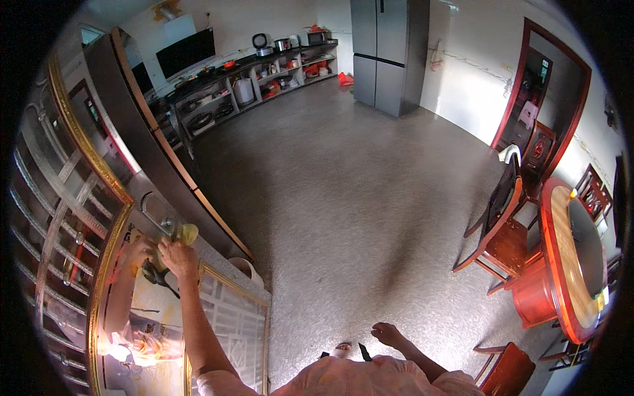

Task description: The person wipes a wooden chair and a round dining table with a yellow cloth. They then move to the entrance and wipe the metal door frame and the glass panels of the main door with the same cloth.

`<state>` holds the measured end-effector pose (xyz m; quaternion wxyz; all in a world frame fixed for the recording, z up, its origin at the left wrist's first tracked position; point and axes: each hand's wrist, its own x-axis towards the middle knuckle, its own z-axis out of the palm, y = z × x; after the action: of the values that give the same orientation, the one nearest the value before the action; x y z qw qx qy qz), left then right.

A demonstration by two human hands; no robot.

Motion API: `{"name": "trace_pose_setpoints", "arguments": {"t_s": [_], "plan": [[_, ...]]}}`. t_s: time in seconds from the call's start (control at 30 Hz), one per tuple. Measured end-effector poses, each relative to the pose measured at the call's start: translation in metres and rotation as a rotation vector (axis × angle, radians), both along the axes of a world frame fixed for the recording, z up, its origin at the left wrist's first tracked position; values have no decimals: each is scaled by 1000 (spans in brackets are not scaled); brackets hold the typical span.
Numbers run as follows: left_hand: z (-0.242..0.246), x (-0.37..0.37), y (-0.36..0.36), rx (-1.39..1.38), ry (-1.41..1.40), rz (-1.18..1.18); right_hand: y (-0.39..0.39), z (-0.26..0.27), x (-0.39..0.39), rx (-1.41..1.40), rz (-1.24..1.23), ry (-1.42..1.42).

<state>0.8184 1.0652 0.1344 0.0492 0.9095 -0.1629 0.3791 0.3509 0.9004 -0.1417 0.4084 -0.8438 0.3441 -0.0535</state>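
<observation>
On the left, my left hand (178, 256) is raised to a shiny door panel with a gold-coloured frame (111, 185). Its fingers are closed around part of a thin yellow-green item (189, 233), perhaps a cloth, beside a curved metal door handle (151, 210). The panel mirrors the hand and arm. Just below the hand, a dark shape (157, 277) shows against the panel; what it is cannot be told. My right hand (389, 334) hangs low over the speckled grey floor (337, 198), its fingers curled; nothing shows in it, though the palm is hidden.
Wooden chairs (505, 242) surround a round wooden table (550, 257) on the right. A grey refrigerator (379, 59) stands at the back, left of an open doorway. Kitchen shelves (262, 74) line the far wall. A pale bucket-like container (247, 270) sits behind the door's edge.
</observation>
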Motion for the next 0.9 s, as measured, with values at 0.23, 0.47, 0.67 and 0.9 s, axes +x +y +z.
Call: {"name": "trace_pose_setpoints", "arguments": {"t_s": [0.23,0.47,0.67,0.9], "plan": [[6,-33,-8,17,6,-127,-11,17,33,-78,144,-35],[22,-96,-19,-21,-70,-291,6,30,-9,-10,147,-113],[19,-155,-16,46,-100,-342,7,28,-83,-60,184,-108],[31,-245,-21,65,-27,-477,3,66,-99,-38,95,-383]]}}
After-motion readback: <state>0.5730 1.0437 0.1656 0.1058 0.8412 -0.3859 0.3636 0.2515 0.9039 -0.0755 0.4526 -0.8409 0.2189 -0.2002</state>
